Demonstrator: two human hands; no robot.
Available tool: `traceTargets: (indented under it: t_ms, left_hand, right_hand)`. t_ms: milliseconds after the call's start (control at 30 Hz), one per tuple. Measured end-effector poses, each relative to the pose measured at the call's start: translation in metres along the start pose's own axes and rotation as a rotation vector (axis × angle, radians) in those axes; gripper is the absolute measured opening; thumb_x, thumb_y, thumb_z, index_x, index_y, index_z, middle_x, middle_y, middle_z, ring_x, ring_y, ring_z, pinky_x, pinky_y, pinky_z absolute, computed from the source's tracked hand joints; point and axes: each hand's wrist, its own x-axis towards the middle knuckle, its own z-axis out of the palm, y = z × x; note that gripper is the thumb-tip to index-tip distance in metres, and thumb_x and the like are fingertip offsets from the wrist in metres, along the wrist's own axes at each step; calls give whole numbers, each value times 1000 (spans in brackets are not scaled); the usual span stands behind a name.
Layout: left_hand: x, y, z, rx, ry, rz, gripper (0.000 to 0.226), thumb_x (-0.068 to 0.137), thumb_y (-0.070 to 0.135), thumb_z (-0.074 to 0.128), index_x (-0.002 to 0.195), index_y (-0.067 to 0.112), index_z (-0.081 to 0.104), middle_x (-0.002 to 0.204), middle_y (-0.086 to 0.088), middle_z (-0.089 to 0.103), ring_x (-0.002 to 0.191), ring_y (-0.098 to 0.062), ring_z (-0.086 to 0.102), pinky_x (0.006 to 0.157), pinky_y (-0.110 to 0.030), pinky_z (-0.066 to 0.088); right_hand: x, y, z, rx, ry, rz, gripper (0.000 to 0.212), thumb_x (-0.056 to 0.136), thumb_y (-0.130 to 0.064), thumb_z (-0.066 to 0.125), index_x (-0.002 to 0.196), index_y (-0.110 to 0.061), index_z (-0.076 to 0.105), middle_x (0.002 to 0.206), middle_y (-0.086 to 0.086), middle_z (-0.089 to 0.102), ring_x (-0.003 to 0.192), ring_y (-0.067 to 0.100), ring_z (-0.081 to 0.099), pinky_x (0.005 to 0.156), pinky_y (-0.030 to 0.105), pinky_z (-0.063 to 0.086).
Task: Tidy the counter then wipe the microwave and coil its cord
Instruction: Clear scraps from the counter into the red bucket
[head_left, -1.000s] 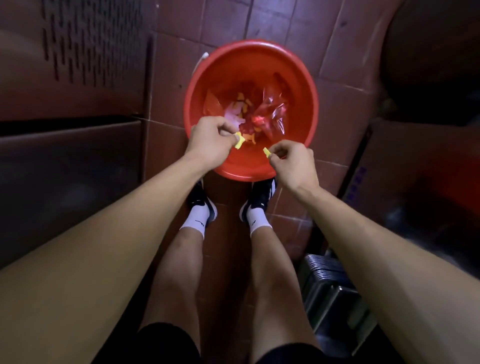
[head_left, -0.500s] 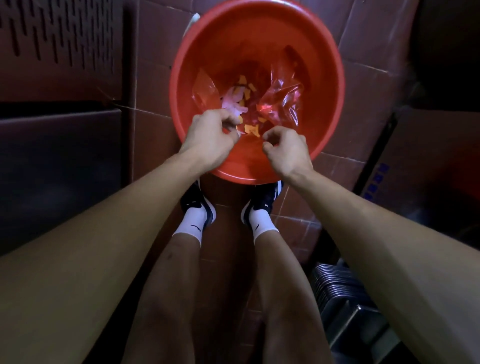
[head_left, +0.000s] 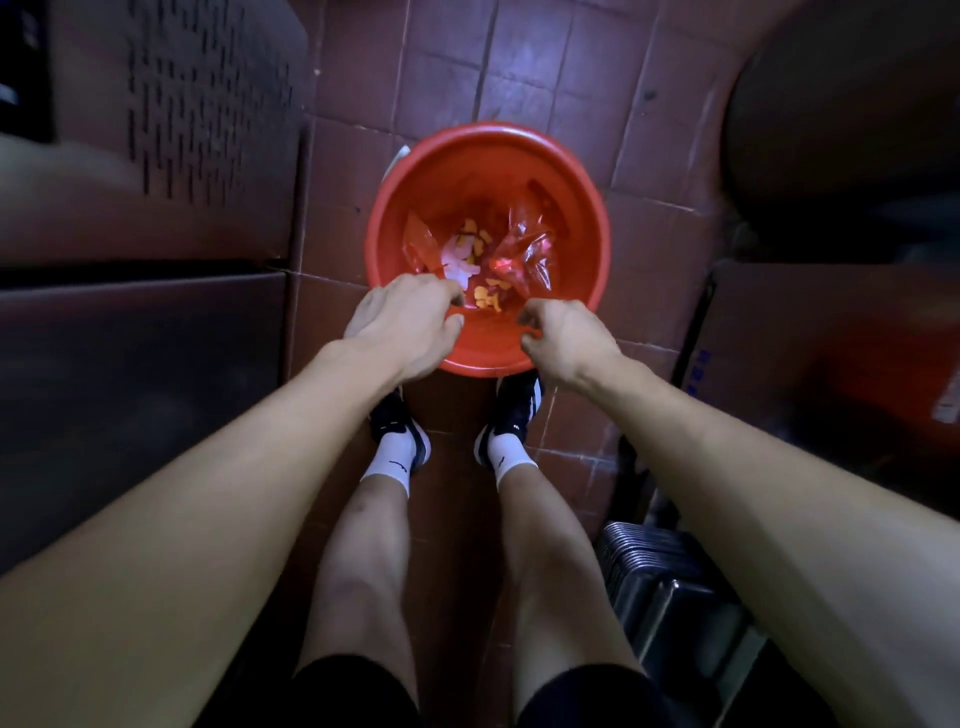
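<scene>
A red bucket (head_left: 395, 218) stood on the tiled floor (head_left: 441, 67), at about twelve o'clock from the person's feet. Inside it lay crumpled clear plastic (head_left: 524, 254), some white scraps (head_left: 460, 260) and small orange bits (head_left: 488, 299).

Both hands hung over the near rim of the bucket, at its six o'clock side. The left hand (head_left: 405, 322) was at about seven o'clock of the bucket, its fingers curled, thumb and fingertips drawn close together. The right hand (head_left: 566, 338) was at about five o'clock, fingers curled in the same way. The grip of each hand was narrow; whether either one pinched anything could not be told, since nothing plainly showed between the fingertips. The two hands were near each other but apart, with the orange bits seen in the gap between them.

Below the hands, two black shoes (head_left: 514, 410) with white socks (head_left: 392, 460) stood just beside the bucket's near edge. At nine o'clock of the bucket was a dark cabinet (head_left: 140, 374), with a perforated metal panel (head_left: 208, 104) at about ten o'clock. At four o'clock from the feet sat a ribbed metal stack (head_left: 654, 566). A cardboard box (head_left: 831, 332) lay at three o'clock.
</scene>
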Motion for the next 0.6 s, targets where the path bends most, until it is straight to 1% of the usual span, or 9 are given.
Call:
traceTargets:
  t_ms: [100,200,300,367,400,500,600]
  left_hand:
    - [-33,13,-25,13,-3,-5,34,97,36,51,129,27,59,133,-4,60,125,-31,53,101,-45,45]
    - [-71,24,-51,26,4,-25,36,97,38,51,131,27,58,133,-5,59,125,-31,52,102,-45,45]
    - [-116,34,-80,-12,46,-65,39,96,40,52,132,27,56,133,-4,60,124,-30,54,102,-46,45]
    - [-148,38,-103,-44,100,-95,40,96,42,51,133,28,55,134,-3,59,124,-30,54,101,-46,46]
    - [-164,40,-116,-57,130,-110,41,96,43,51,134,29,54,135,-2,59,124,-30,54,100,-47,46]
    - [-208,48,-152,-91,240,-160,44,96,43,50,137,28,52,136,-3,59,124,-30,55,100,-47,47]
    - [-248,56,-180,-129,346,-200,46,97,44,50,139,27,50,138,-3,58,126,-29,54,102,-46,46]
  right_hand:
    - [-33,-12,-28,-27,-22,-9,37,90,-23,54,127,-21,61,129,13,63,115,33,61,97,43,52]
    - [-72,-29,-61,-64,-20,-57,38,90,-22,55,128,-21,61,127,15,64,112,35,61,94,41,53]
    - [-113,-44,-102,-85,81,-139,34,94,-27,54,127,-23,61,123,13,66,110,36,62,88,40,52]
    - [-142,-54,-132,-115,184,-181,34,97,-32,53,128,-23,60,126,11,65,113,36,61,88,42,51]
    - [-158,-60,-145,-138,217,-201,35,96,-31,53,129,-22,59,128,11,64,114,36,60,89,43,51]
    - [-202,-81,-180,-226,271,-276,40,93,-27,55,132,-21,56,132,7,62,117,34,59,91,43,50]
    - [-242,-109,-205,-271,331,-384,41,92,-29,57,132,-23,57,133,3,62,117,33,60,92,45,50]
